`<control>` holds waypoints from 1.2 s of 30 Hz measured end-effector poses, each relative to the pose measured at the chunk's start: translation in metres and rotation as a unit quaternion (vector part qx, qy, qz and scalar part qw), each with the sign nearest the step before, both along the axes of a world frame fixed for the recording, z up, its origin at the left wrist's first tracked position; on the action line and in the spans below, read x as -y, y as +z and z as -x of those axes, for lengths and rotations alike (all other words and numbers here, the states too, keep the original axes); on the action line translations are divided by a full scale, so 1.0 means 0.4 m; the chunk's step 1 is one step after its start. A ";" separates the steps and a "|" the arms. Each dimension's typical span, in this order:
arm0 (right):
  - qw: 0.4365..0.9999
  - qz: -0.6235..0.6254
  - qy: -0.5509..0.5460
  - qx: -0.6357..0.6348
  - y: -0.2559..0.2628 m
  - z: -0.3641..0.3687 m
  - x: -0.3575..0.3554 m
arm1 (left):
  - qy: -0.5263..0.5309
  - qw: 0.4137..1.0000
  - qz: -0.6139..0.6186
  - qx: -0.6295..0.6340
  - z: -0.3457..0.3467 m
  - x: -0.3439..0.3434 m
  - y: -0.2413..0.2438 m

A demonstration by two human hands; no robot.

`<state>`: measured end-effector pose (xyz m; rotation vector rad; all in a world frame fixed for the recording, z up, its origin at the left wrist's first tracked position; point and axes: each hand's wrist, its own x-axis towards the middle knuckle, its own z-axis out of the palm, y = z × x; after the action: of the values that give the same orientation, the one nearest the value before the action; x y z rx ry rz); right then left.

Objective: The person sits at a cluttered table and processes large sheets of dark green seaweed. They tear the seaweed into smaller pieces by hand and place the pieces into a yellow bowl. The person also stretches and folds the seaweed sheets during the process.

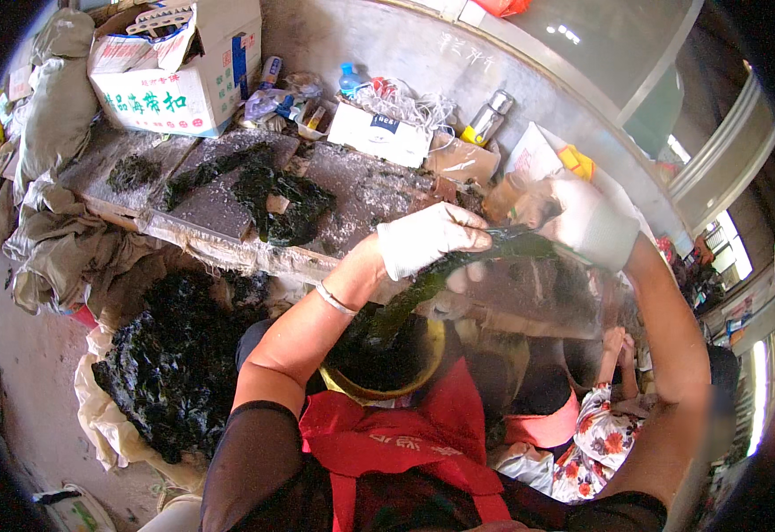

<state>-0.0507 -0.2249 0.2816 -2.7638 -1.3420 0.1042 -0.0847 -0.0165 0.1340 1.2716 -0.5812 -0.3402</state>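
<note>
Both hands wear white gloves and hold up one long, wet, dark green strip of kelp [517,247]. My left hand [430,241] pinches it between thumb and fingers. My right hand [590,219], blurred, grips the kelp farther right, above the table's edge. From my left hand the strip slants down toward a round tub with a yellow rim [438,352], which stands against my red apron [400,429] and has dark kelp in it. A brown, blurred thing [510,196] lies just beyond my hands; I cannot tell what it is.
Kelp pieces [281,206] lie on the salt-strewn table [218,223]. Behind are a printed carton [161,93], a white box of string [377,133] and a steel flask [489,118]. Left, a sack holds a kelp heap [168,366]. A person in a flowered garment [596,439] sits right.
</note>
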 end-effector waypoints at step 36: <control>0.745 -0.032 -0.247 -0.619 -0.179 -0.093 0.133 | 0.133 0.923 -0.129 0.336 -0.074 0.050 -0.113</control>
<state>-0.0135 -0.2780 0.2102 -1.9740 -0.2192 1.4607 -0.0550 -0.0366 0.0886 1.7093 -0.9488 0.2788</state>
